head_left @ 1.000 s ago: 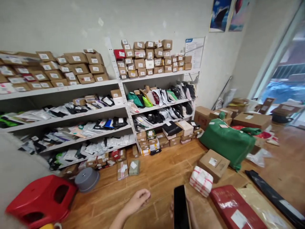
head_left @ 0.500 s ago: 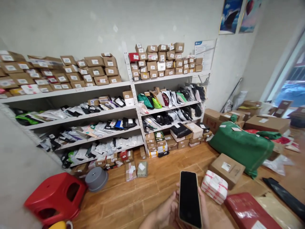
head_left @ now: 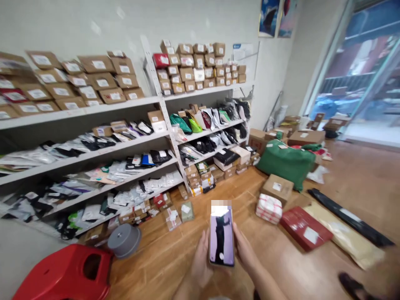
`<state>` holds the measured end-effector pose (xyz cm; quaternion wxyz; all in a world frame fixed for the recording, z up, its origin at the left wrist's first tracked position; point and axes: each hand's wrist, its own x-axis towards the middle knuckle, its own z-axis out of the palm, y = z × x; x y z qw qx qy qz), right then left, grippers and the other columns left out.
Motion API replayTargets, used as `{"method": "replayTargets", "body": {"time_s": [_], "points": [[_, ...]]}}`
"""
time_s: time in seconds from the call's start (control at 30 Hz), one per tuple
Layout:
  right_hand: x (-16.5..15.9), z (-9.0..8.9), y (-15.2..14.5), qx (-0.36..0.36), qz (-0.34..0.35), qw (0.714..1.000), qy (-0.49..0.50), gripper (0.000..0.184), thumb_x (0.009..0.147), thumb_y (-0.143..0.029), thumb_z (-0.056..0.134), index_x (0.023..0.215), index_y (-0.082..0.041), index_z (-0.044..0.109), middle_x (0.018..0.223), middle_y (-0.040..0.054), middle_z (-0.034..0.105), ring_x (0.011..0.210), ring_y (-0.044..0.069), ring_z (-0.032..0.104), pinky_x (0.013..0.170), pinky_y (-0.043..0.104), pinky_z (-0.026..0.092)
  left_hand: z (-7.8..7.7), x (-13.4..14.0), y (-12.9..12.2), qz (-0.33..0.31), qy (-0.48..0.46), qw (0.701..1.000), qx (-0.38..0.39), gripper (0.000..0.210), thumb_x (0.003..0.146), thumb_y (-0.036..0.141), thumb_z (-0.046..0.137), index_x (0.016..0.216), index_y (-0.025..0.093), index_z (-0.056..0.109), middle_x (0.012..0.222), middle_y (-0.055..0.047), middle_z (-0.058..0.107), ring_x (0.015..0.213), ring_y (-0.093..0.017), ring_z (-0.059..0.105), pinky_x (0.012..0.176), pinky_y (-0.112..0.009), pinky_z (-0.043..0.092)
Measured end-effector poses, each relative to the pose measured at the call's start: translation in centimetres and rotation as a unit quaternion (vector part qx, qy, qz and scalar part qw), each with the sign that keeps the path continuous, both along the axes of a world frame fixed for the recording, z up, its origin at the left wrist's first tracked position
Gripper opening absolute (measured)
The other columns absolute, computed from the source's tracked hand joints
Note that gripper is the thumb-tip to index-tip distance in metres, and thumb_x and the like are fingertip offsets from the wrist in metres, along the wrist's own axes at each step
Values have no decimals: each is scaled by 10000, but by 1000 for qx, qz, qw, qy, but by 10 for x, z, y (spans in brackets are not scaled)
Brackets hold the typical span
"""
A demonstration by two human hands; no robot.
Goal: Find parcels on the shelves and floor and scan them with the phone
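A smartphone (head_left: 221, 241) stands upright in front of me, its screen lit with a picture of a dark figure on a purple ground. The top of the screen is blurred out. My left hand (head_left: 201, 256) is wrapped along its left edge. Against the right edge presses my right hand (head_left: 242, 246). Fingers behind the phone are hidden. Beyond it on the wooden floor lie a greenish packet (head_left: 187, 211) and a clear-wrapped parcel (head_left: 172, 218). To the right sits a white parcel with red tape (head_left: 268, 208).
White shelves (head_left: 125, 106) hold many labelled boxes and bags. A red stool (head_left: 59, 271) and grey stool (head_left: 124, 240) stand at left. At right lie a red box (head_left: 305, 228), a green sack (head_left: 286, 162) and a long black package (head_left: 350, 216). A dark shoe (head_left: 351, 285) shows lower right.
The phone's screen has gone from dark to lit. My view has turned to the right, showing more of the glass door. Both hands still hold the phone, which now appears more upright.
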<state>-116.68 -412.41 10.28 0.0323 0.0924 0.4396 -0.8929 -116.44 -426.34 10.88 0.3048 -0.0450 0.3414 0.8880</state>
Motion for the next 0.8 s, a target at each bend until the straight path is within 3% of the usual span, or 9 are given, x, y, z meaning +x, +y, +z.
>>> {"method": "replayTargets", "body": {"time_s": [0.07,0.17,0.27,0.4,0.53,0.67,0.8], "points": [[4,6,-9,77,20,995,54,445,704,-468,755,1073,-230,682,1090,41,715,1041,263,618,938,394,456,2,4,-13,9,-3,999,-34,570,898,535,469,1400,265,445,1319,-96,593,1125,-309,589,795,-422,551],[9,8,-19,140,34,985,99,533,633,-348,809,1120,-223,632,1081,38,701,1039,278,602,949,428,434,5,8,-22,22,9,999,-47,601,881,546,501,1382,216,476,1340,-90,582,1223,-296,526,926,-397,510],[14,5,-31,141,-2,987,73,489,677,-417,770,1097,-215,621,1035,39,704,993,266,609,920,425,445,4,12,-26,28,28,998,-53,601,876,548,512,1358,190,511,1358,-72,570,1288,-280,466,990,-341,467],[20,5,-43,115,-45,992,31,437,828,-564,552,1046,-196,642,1029,54,709,983,261,617,919,415,443,0,18,-31,15,44,995,-87,642,878,560,501,1426,237,410,1395,-58,533,1280,-290,463,923,-351,504],[27,10,-45,160,-83,982,59,349,842,-416,552,1118,-212,619,1188,45,654,1147,265,541,1024,399,364,2,20,-33,-10,62,994,-92,668,864,593,495,1438,275,376,1373,-74,541,1176,-288,542,819,-358,554],[30,11,-41,206,-93,971,77,401,757,-286,624,1149,-215,579,1083,26,663,1033,251,580,965,390,415,5,19,-30,-30,73,993,-89,661,880,583,471,1461,297,337,1359,-82,548,1098,-273,589,795,-356,561],[28,10,-38,233,-100,963,88,528,699,-307,726,1179,-209,530,1058,41,656,946,240,604,873,381,473,1,16,-24,-42,75,992,-90,695,863,607,480,1464,289,335,1347,-94,563,1087,-288,601,794,-374,560]]}}
